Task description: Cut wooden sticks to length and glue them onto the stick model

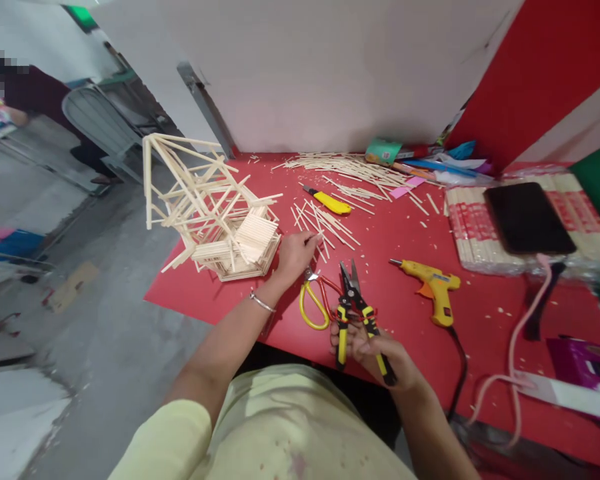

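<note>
My left hand [296, 255] is closed in a pinch at the near edge of a loose pile of thin wooden sticks [337, 225], with a stick's end at its fingertips. In my right hand [375, 350] is a pair of wire cutters [350, 293] with black and yellow handles, its jaws spread and pointing away from me. Scissors [314, 307] with one yellow and one red loop lie between my hands, partly behind the cutters. To the left stands a model built of wooden sticks [240, 247], with a tall open frame on a many-sided base.
A yellow utility knife [333, 202] lies beyond the sticks. On the right are a yellow glue gun [435, 283] with its cord, a black phone [530, 217] on packs of sticks, and a pink cable [517, 333]. More sticks [350, 167] lie along the wall. A person [45, 100] is at far left.
</note>
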`<state>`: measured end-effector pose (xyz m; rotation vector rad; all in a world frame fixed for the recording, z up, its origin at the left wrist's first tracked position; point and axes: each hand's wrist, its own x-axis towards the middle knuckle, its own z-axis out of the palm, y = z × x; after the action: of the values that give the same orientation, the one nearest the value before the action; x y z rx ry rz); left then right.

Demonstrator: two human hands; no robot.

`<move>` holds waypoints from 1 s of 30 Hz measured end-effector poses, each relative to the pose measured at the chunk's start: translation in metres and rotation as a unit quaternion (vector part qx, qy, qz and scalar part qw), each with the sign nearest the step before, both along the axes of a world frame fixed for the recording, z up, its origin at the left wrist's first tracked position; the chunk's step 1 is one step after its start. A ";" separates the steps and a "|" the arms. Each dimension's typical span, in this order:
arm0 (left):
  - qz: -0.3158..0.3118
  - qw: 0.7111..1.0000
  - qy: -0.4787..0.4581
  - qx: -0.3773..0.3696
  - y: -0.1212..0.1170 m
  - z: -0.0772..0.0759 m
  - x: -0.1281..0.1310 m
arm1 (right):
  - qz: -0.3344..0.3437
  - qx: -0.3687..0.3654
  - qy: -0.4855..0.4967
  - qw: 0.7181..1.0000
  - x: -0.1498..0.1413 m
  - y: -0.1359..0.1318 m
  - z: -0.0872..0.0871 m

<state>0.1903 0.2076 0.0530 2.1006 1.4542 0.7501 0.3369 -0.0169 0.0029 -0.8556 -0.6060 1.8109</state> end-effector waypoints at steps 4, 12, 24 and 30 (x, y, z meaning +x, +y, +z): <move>-0.007 0.999 0.030 0.015 -0.015 0.017 -0.015 | 0.010 -0.029 0.053 0.998 -0.001 0.001 -0.002; 0.057 0.962 0.268 -0.023 -0.089 -0.005 -0.088 | 0.018 -0.081 0.121 0.989 0.000 0.003 0.000; 0.065 0.948 0.311 -0.033 -0.085 -0.004 -0.076 | 0.010 -0.095 0.118 0.988 0.000 0.000 0.002; 0.065 0.941 0.327 -0.056 -0.084 -0.006 -0.077 | 0.016 -0.073 0.136 0.988 0.001 0.001 0.000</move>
<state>0.1132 0.1235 0.0468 2.2903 1.9262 -0.0225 0.3379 -0.0160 0.0028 -0.6811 -0.3179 1.9780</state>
